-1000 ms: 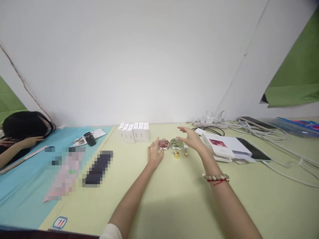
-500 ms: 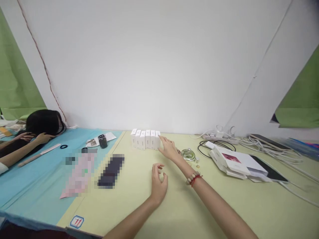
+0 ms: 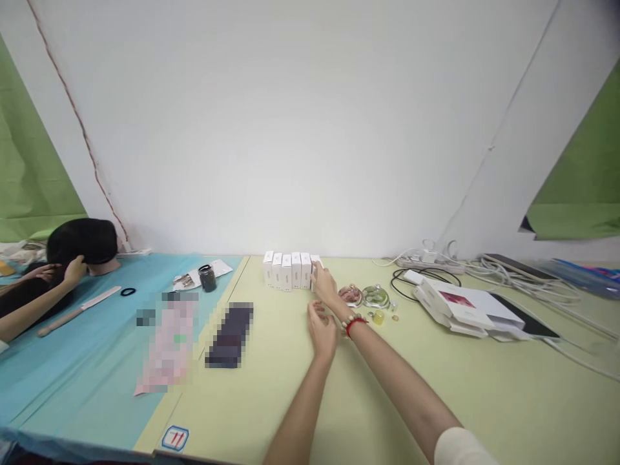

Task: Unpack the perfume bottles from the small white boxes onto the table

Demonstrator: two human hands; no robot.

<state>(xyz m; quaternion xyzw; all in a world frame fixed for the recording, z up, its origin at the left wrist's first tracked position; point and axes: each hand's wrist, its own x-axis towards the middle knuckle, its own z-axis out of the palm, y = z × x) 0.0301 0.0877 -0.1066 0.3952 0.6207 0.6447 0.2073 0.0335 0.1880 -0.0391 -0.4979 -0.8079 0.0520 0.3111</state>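
Observation:
A row of several small white boxes (image 3: 290,270) stands on the yellow-green table (image 3: 387,400) near the wall. My right hand (image 3: 326,286), with a bead bracelet and red cord at the wrist, reaches to the rightmost white box (image 3: 316,261), and its fingers wrap round that box. My left hand (image 3: 322,329) hovers just in front of it with loosely curled, parted fingers and holds nothing. To the right of my hands lie a round pink bottle (image 3: 349,295), a round green glass bottle (image 3: 376,297) and a small gold cap (image 3: 378,317).
A stack of white boxes and booklets (image 3: 458,307) lies at the right on a black tablet (image 3: 530,327), with cables and a power strip (image 3: 426,262) behind. At the left, on a blue mat (image 3: 72,374), stands a dark jar (image 3: 207,278). A co-worker's hands touch a black-haired head form (image 3: 84,242).
My right hand has closed round the rightmost box of the row. My left hand has moved forward, closer to the right wrist. The camera has shifted slightly to the left.

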